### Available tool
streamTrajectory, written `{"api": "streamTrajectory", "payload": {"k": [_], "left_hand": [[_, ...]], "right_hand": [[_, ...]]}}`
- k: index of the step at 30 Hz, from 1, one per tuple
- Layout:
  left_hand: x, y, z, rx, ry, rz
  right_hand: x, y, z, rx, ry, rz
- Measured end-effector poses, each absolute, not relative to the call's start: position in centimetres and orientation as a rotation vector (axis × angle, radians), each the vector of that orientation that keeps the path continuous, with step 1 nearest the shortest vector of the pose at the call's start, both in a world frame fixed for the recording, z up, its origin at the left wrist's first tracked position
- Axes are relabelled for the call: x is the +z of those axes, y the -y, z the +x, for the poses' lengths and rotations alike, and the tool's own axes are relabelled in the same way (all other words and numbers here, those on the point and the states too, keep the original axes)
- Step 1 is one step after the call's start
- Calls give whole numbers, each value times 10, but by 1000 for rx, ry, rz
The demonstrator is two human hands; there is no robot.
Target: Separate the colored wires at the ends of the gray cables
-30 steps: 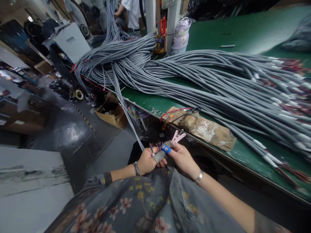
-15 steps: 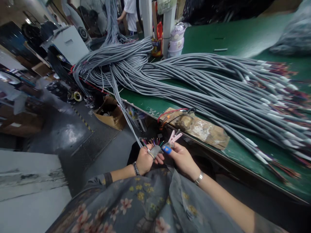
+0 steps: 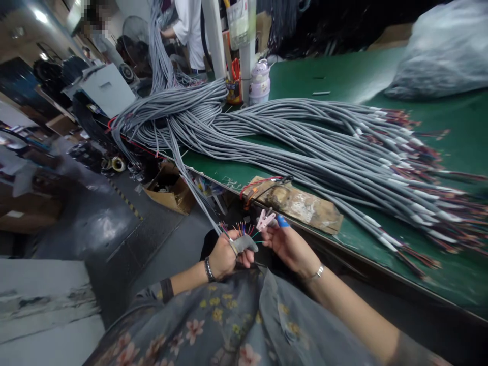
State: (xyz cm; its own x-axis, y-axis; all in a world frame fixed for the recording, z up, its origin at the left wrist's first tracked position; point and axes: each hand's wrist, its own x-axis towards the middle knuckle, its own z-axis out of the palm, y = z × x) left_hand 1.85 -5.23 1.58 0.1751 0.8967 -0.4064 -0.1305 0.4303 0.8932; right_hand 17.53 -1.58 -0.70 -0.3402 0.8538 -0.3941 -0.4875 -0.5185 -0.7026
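Note:
My left hand is closed around the end of a grey cable, which runs up from my lap to the bench. Thin coloured wires fan out of the cable end above my taped thumb. My right hand sits just to the right with a blue cap on one fingertip. Its fingers pinch a pink clip and a thin wire from the fan. A big heap of grey cables with stripped, coloured ends lies across the green bench.
A worn cardboard-covered block with red and black leads lies at the bench edge. A cardboard box stands on the floor below. At the back are a lilac container, a pole, a clear plastic bag and another person in white.
My right hand has moved a little right and up, away from the left hand, drawing a thin wire out of the fan. The view has tilted down and left.

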Motion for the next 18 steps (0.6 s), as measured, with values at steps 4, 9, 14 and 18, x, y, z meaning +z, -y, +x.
{"api": "streamTrajectory", "payload": {"k": [4,9,14,18], "left_hand": [[18,49,27,793,-1097,886],[22,43,32,807,-1111,842],[23,42,31,788,-1111,826],[21,43,29,761,-1106,839]], "right_hand": [[2,7,170,1927,647,-925],[5,7,164,1895,673,-916],[0,7,165,1921,633,-847],[-1,5,164,1942,521,-789]]}}
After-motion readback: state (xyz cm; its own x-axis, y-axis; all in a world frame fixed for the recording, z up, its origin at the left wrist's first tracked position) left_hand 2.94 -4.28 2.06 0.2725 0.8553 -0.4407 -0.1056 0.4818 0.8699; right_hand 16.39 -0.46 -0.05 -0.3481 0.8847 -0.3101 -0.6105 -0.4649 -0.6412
